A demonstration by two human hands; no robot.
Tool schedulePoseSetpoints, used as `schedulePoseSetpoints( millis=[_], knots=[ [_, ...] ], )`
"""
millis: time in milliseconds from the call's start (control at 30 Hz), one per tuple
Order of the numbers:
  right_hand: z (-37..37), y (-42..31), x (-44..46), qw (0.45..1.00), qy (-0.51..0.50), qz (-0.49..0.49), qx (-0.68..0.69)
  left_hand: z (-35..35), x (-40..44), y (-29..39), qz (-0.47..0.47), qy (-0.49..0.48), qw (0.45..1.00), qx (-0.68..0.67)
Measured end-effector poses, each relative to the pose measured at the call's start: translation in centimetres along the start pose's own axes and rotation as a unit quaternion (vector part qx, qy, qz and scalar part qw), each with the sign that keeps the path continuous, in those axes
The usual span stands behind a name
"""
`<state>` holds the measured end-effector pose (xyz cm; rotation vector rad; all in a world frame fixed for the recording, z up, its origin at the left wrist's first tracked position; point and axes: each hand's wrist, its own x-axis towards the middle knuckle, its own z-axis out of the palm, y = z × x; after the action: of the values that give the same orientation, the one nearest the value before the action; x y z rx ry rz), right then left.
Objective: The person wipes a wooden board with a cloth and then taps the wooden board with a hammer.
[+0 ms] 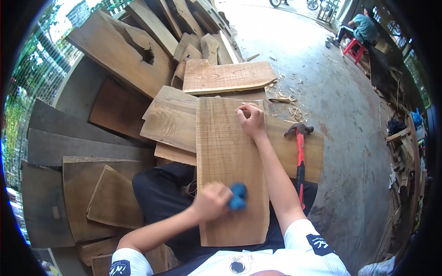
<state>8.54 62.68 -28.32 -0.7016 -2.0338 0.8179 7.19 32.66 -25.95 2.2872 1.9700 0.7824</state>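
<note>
Wooden board [230,156], centre of frame, over my legs [161,184]. My blurred left hand [212,198] grips a blue wad [238,197], seemingly rubbing; my right hand [252,121] curls loosely near the upper edge, contents unclear. Further rubbing calls for steadiness.

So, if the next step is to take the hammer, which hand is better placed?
The right hand, I think: it is nearer to the hammer, which lies on that side. The left hand is farther, over the board, and seems to hold the blue cloth.
</note>
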Motion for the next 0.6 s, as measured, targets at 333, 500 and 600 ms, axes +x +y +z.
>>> schedulePoseSetpoints(
  millis=[333, 500, 600],
  knots=[
    [0.1, 0.4, 0.1, 1.000, -0.008, 0.010, -0.004, 0.7, 3.5, -1.2, -0.139, 0.062, 0.988, 0.008],
    [0.0, 0.3, 0.1, 1.000, -0.009, -0.002, 0.004, 0.4, 4.2, -2.0, -0.085, 0.060, 0.994, 0.016],
    [0.0, 0.1, -0.1, 1.000, -0.002, -0.001, 0.009, -0.2, 5.8, -7.0, -0.252, 0.148, 0.955, 0.057]
  ],
)
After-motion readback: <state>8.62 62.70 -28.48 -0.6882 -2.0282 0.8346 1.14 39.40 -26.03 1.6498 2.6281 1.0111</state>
